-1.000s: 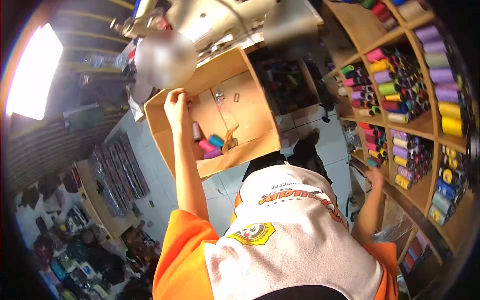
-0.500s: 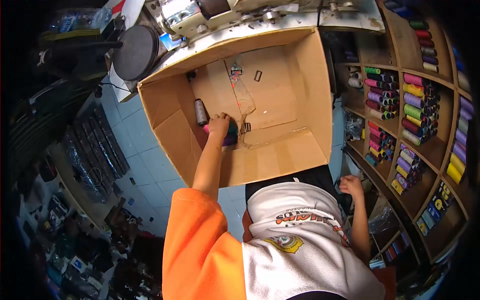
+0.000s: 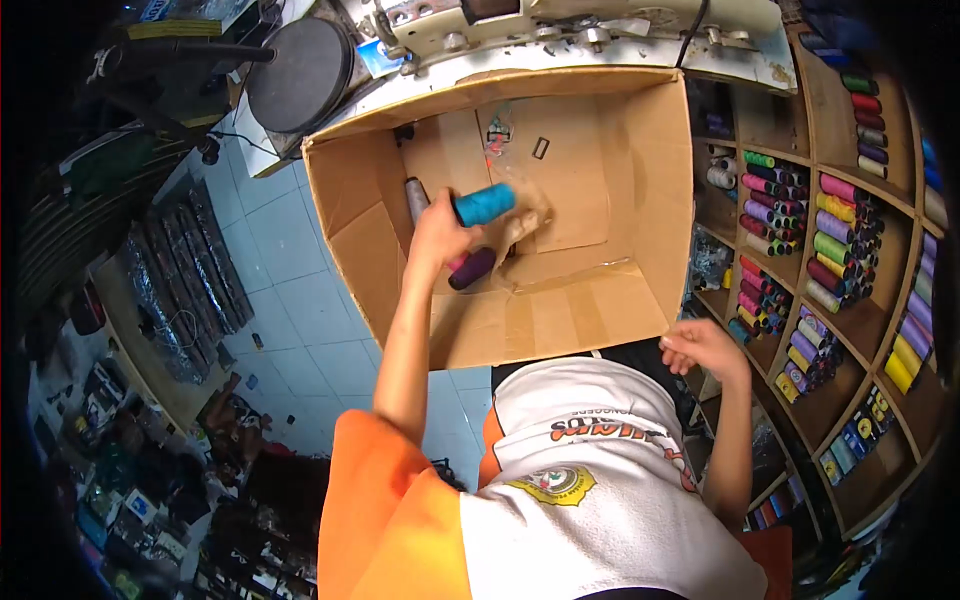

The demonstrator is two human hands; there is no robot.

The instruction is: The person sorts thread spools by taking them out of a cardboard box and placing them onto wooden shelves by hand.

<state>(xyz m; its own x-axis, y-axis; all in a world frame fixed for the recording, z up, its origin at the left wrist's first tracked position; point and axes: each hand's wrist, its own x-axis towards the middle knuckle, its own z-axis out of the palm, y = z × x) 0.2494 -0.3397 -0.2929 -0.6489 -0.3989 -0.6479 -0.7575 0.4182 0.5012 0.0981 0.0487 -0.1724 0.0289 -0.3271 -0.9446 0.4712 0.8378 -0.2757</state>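
Observation:
My left hand (image 3: 443, 236) is inside the cardboard box (image 3: 590, 300), its fingers closed on a teal thread spool (image 3: 485, 204). Just below that hand lies a dark purple spool (image 3: 472, 269) with a bit of pink beside it. A grey spool (image 3: 416, 200) leans at the box's left side, partly behind the fingers. Clear plastic and a small black buckle (image 3: 540, 148) are on the box bottom. Near the box's lower right corner is my right hand (image 3: 700, 350), fingers loosely curled and apart, holding nothing visible.
A sewing machine (image 3: 560, 38) stands on the table behind the box, with a round black disc (image 3: 300, 75) to its left. Wooden shelves (image 3: 806, 150) full of coloured spools line the right side. Dark wrapped bundles (image 3: 190, 280) lie on the tiled floor at left.
My left hand has closed on the teal spool and lifted it from the other spools. My right hand has come up from the shelf side towards the box's lower right corner.

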